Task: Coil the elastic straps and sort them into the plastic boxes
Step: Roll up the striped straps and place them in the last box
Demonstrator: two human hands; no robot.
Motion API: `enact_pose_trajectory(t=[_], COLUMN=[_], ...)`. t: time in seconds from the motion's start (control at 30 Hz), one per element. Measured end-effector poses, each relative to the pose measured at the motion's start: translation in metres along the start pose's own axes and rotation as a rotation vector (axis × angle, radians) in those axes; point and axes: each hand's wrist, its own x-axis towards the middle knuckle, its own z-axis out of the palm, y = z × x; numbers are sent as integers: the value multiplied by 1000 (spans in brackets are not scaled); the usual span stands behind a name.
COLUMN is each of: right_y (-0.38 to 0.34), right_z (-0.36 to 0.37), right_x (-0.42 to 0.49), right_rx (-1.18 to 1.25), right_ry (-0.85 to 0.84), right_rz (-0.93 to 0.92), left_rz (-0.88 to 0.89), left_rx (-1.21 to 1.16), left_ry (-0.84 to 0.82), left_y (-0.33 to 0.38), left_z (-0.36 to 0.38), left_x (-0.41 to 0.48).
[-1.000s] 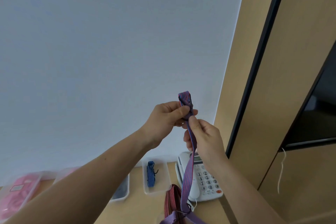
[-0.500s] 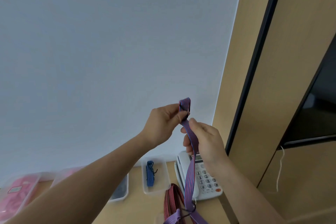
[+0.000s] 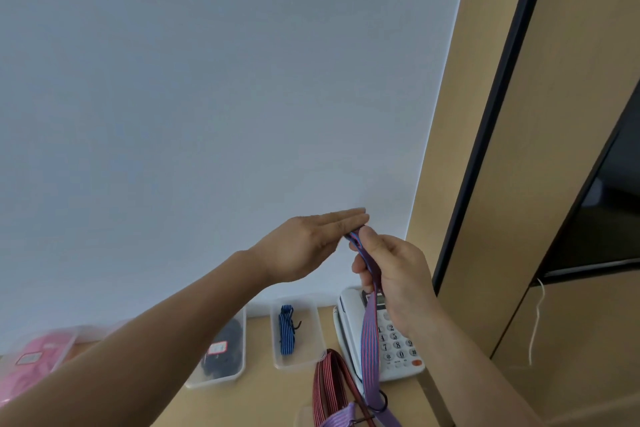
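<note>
A purple strap with red stripes [image 3: 370, 329] hangs from my raised hands down to the desk. My right hand [image 3: 398, 274] pinches its upper part between thumb and fingers. My left hand [image 3: 311, 243] is held flat with straight fingers, its fingertips lying over the strap's top end. On the desk stand clear plastic boxes: one with a blue striped strap [image 3: 286, 329], one with black straps [image 3: 225, 347], and a pink-filled one [image 3: 34, 354] at the far left. A dark red striped strap [image 3: 327, 381] lies near the bottom edge.
A white desk telephone [image 3: 388, 336] sits on the wooden desk [image 3: 266, 395] behind the hanging strap. A white wall fills the background. A wooden cabinet [image 3: 540, 184] with a dark panel stands at the right, with a thin white cord [image 3: 536, 322] dangling.
My left hand has let go of the folded top of the strap and flattened out, fingers straight. Both hands have dropped slightly; my right hand still pinches the strap.
</note>
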Motion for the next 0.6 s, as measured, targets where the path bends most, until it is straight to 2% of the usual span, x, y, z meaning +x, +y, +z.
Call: enact_pose_trajectory(t=[0.07,0.17,0.23,0.37,0.47,0.6], right_y=[2,4,7,11,12,16], right_z=[-1,1,3,8,9,8], right_x=[1,1,2,1,0,0], right_rx=[-14,-59,-64,-88,-88,-88], right_ry=[16,12,22,7,19,85], right_rz=[-28,-77,-110,-176,-155,-76], left_rz=[-242,-595,-752,-772,-772,-742], left_rx=[-326,-796,-1085,-1247,-1354,-1310], left_ry=[-53,74,111,30,97,111], left_y=[1,12,19,30,31,28], left_z=[-2,-2,-1,5,3,0], left_x=[-1,6,13,15,18,23])
